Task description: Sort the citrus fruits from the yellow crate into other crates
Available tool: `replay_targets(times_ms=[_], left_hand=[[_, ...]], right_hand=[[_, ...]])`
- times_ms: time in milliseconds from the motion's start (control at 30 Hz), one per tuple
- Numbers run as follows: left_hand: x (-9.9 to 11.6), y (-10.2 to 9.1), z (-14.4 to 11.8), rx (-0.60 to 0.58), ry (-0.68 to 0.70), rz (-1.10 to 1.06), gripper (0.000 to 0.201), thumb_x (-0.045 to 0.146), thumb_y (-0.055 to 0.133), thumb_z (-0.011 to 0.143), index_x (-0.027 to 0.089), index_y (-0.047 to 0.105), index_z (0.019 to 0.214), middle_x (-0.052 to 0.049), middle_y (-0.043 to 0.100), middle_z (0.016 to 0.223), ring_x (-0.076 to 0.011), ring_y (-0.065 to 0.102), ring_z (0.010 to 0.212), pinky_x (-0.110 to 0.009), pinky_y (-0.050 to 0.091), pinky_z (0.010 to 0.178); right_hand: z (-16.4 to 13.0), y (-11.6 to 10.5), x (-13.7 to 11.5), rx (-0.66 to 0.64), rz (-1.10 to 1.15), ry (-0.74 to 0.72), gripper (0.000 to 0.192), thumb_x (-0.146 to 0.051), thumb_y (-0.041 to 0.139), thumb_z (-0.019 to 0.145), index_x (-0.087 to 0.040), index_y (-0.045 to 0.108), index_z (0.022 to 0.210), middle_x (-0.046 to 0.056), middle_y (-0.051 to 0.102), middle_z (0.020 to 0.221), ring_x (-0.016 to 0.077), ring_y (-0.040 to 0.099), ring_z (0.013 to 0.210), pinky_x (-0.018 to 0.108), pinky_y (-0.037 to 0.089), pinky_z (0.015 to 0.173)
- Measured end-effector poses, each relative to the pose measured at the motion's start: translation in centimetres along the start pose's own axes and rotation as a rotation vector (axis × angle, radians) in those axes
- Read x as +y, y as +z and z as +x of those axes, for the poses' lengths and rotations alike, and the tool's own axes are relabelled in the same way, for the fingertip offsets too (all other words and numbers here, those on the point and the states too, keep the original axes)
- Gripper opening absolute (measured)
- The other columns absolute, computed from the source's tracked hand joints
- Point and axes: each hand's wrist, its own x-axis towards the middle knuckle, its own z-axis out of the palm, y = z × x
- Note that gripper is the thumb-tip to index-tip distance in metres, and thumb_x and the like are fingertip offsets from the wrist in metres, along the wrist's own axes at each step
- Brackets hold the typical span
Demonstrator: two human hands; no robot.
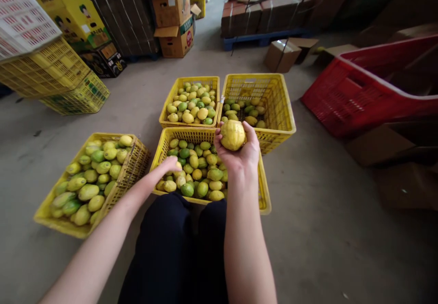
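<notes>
My right hand [241, 153] is raised over the near yellow crate [264, 194] and holds a large yellow lemon [232, 135] in its fingers. My left hand [168, 164] reaches down into the same crate and rests on the yellow and green lemons [196, 172] piled there; whether it grips one I cannot tell. Beyond stand two more yellow crates: the far left crate [171, 95] is full of lemons, the far right crate [280, 108] holds a shallow layer.
A tilted yellow crate [46, 210] of larger lemons sits on the floor at my left. Stacked yellow crates [51, 71] and cartons [174, 17] stand at the back left. A red crate [359, 94] leans at the right. My dark-trousered knees [174, 249] are below.
</notes>
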Motion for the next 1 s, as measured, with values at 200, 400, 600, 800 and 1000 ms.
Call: replay_targets(times_ms=[200,400,600,800,1000], left_hand=[[8.8,-4.5,-1.2,0.114,0.036,-0.529,0.032,0.033,0.052,0.087,0.011,0.060,0.109,-0.009,0.069,0.096,-0.0221,0.065,0.093,-0.033,0.055,0.080],[17.2,-3.8,-8.4,-0.060,0.203,-1.596,0.039,0.037,0.052,0.085,0.014,0.063,0.114,-0.011,0.070,0.089,-0.0201,0.067,0.075,-0.027,0.056,0.060],[16.4,-0.4,-9.6,0.054,0.160,-1.673,0.037,0.046,0.050,0.091,0.015,0.069,0.096,-0.003,0.064,0.067,-0.0134,0.057,0.053,-0.023,0.046,0.051],[14.5,1.1,-8.7,0.070,0.193,-1.661,0.036,0.044,0.050,0.092,0.015,0.068,0.080,-0.002,0.065,0.066,-0.0140,0.060,0.058,-0.026,0.051,0.064],[14.6,1.3,-8.1,0.117,0.151,-1.755,0.035,0.038,0.044,0.095,0.015,0.069,0.085,-0.004,0.067,0.070,-0.0148,0.062,0.064,-0.026,0.054,0.068]], right_hand=[[-0.3,0.6,0.6,0.004,-0.108,-0.061,0.022,-0.035,0.058,0.078,-0.019,0.062,0.093,0.003,0.069,0.074,0.0172,0.066,0.068,0.024,0.051,0.050],[-1.1,1.0,1.8,-0.028,-0.146,-0.098,0.018,-0.027,0.057,0.073,-0.018,0.063,0.087,0.005,0.069,0.070,0.0196,0.069,0.064,0.029,0.058,0.057],[-3.8,2.2,3.1,-0.067,-0.209,-0.141,0.019,-0.032,0.057,0.081,-0.018,0.065,0.091,0.004,0.075,0.077,0.0170,0.067,0.055,0.028,0.056,0.050],[-3.7,2.2,4.4,-0.072,-0.241,-0.137,0.024,-0.033,0.052,0.086,-0.015,0.068,0.084,0.006,0.075,0.074,0.0158,0.064,0.050,0.025,0.050,0.041],[-2.1,1.6,5.1,-0.002,-0.229,-0.165,0.017,-0.028,0.057,0.084,-0.015,0.068,0.080,0.001,0.071,0.066,0.0136,0.065,0.052,0.023,0.052,0.047]])
